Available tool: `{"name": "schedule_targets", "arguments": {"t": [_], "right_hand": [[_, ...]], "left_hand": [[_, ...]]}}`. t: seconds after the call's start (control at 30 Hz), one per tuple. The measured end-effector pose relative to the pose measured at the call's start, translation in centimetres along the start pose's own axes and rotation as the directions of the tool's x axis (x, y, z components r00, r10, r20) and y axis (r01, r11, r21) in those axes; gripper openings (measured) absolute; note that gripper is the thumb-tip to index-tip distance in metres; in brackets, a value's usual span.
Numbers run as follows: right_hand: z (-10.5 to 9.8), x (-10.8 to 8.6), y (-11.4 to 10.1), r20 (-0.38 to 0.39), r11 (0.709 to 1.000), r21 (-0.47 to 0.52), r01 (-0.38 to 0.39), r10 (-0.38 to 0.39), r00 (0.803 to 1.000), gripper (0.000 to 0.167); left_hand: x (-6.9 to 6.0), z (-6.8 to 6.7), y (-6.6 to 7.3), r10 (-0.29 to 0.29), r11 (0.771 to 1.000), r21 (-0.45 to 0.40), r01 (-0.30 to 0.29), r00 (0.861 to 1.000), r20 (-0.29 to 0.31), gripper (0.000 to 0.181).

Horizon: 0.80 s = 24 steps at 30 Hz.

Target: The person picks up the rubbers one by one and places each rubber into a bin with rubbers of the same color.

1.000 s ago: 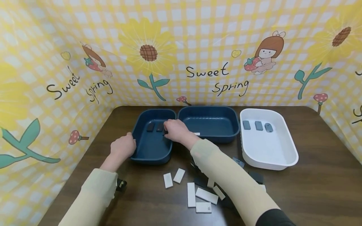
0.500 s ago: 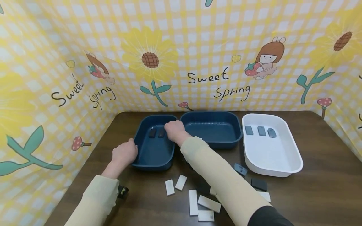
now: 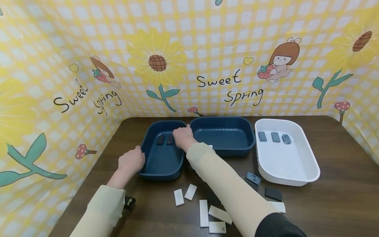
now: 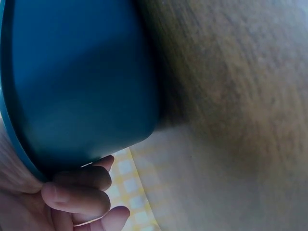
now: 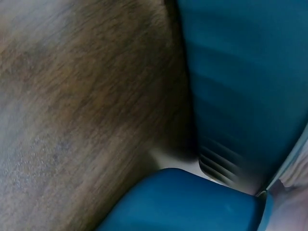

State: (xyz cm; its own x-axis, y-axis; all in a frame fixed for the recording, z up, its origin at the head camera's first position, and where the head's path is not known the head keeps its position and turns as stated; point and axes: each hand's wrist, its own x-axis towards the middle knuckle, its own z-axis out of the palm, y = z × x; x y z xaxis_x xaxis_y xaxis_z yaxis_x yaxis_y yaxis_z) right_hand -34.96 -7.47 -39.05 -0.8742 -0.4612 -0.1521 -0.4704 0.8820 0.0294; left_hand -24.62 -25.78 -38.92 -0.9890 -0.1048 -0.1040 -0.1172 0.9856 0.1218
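A dark blue tub (image 3: 162,161) stands at the left of the table with two dark tiles (image 3: 160,139) lying inside it. My left hand (image 3: 131,160) grips its left rim; the left wrist view shows the curled fingers (image 4: 79,198) under the outside of the rim. Across from it, my right hand (image 3: 182,136) holds the right rim near the back corner, close to the neighbouring blue tub (image 3: 222,152). Only a blurred bit of the right hand's palm shows at the lower right of the right wrist view, and its fingertips are hidden.
A white tub (image 3: 285,164) at the right holds three grey-blue tiles (image 3: 275,137). In front lie several white blocks (image 3: 204,213), a black block (image 3: 273,194) and a blue-grey block (image 3: 253,178), partly behind my right forearm. A yellow checked cloth (image 3: 219,49) hangs behind the table.
My right hand has gone from inside the left tub, beside the dark tiles, onto its right rim. The left hand keeps its grip. The head view has tilted up slightly.
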Motion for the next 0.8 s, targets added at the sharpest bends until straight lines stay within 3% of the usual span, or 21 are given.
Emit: {"name": "schedule_targets", "arguments": {"t": [0.5,0.8], "right_hand": [[0.2,-0.4,-0.4,-0.009,1.0,0.002,-0.024,0.025,1.0,0.034],[-0.4,-1.4,0.2,-0.093,0.998,0.016,0.06,-0.058,0.994,0.029]], "left_hand": [[0.1,0.2,0.2,-0.024,1.0,0.002,0.024,1.0,0.004,0.042],[-0.1,-0.1,0.0,-0.003,1.0,0.007,0.003,1.0,0.008,0.043]]}}
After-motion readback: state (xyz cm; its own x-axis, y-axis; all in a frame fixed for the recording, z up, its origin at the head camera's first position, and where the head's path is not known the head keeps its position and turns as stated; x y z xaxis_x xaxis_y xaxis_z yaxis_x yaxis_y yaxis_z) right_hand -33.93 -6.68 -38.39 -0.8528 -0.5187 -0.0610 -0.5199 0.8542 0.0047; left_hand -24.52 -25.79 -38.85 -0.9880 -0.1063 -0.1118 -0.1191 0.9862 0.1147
